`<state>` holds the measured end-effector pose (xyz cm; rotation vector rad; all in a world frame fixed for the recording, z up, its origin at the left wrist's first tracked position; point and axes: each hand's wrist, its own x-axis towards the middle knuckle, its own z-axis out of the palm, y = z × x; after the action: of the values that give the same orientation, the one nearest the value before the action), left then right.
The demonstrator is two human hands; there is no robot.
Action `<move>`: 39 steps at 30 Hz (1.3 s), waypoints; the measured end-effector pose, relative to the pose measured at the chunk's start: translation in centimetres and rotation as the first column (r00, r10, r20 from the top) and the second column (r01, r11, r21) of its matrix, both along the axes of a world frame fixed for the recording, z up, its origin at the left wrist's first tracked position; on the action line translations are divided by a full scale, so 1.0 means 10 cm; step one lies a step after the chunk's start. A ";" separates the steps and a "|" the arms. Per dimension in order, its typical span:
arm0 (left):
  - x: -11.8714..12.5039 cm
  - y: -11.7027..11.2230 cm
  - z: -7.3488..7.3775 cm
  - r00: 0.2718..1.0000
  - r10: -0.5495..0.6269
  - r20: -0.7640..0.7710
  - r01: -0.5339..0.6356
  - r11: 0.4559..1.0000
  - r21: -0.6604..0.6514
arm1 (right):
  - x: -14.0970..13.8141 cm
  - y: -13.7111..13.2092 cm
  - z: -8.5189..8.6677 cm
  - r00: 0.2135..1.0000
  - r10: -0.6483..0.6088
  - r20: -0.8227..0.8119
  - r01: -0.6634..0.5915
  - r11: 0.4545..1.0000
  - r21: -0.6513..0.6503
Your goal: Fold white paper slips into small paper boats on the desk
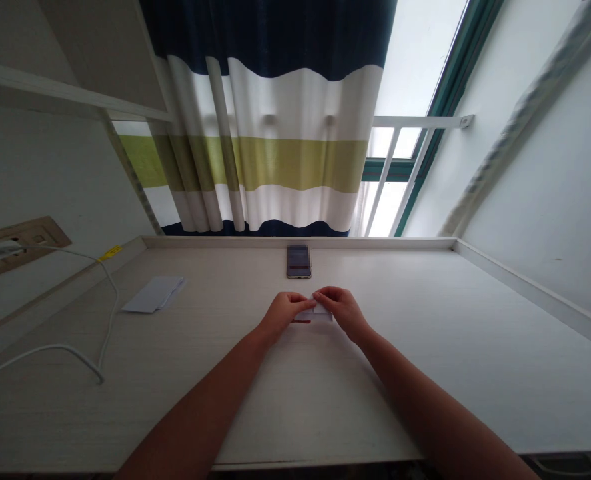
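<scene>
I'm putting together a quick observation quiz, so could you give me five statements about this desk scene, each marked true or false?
1. The left hand and right hand both hold a small white paper. True.
2. The smartphone lies to the right of the right hand. False: it lies beyond the hands, near the back ledge.
3. A white cable runs from the wall outlet onto the desk. True.
4. The folded white papers lie under the smartphone. False: they lie apart from it, on the left side of the desk.
5. The curtain has a yellow-green band. True.
</scene>
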<state>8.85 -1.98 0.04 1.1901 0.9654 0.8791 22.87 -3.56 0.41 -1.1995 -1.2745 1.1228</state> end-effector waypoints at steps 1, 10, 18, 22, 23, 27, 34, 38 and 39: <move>0.00 0.00 0.00 1.000 -0.002 0.000 0.002 1.000 0.002 | 0.00 0.01 -0.01 1.000 -0.006 0.012 0.006 1.000 0.006; 0.01 0.00 0.01 0.999 0.042 0.032 -0.043 0.999 0.029 | 0.01 -0.02 0.03 1.000 0.016 -0.021 -0.015 1.000 0.026; 0.00 0.02 0.02 0.990 0.125 0.061 -0.128 0.991 0.044 | 0.02 0.00 0.00 0.993 0.084 -0.089 -0.081 0.996 0.030; 0.02 0.00 0.05 0.991 0.129 0.029 -0.130 0.989 0.065 | 0.01 -0.01 0.01 0.995 0.067 -0.070 -0.064 0.997 0.036; 0.02 0.00 0.05 0.992 0.123 0.019 -0.124 0.990 0.074 | 0.01 -0.02 0.02 0.996 0.059 -0.066 -0.058 0.998 0.032; 0.03 -0.01 0.03 0.998 0.061 -0.021 -0.058 0.991 0.122 | 0.02 -0.03 0.05 0.999 0.026 -0.038 -0.026 1.000 0.004; 0.03 0.00 -0.01 0.997 -0.005 -0.071 0.015 0.989 0.146 | 0.03 0.01 -0.03 0.998 0.034 0.045 -0.037 0.998 0.052; 0.02 -0.01 0.00 0.998 -0.043 -0.039 0.047 0.992 0.116 | 0.02 0.02 -0.05 0.983 -0.024 0.181 -0.001 0.990 0.139; 0.02 -0.01 0.00 0.998 -0.064 -0.031 0.066 0.992 0.105 | 0.03 0.01 -0.04 0.977 -0.035 0.208 0.003 0.989 0.150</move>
<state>9.05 -2.11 0.08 1.3196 0.9061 0.8726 23.14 -3.43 -0.04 -1.2389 -1.4774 0.8868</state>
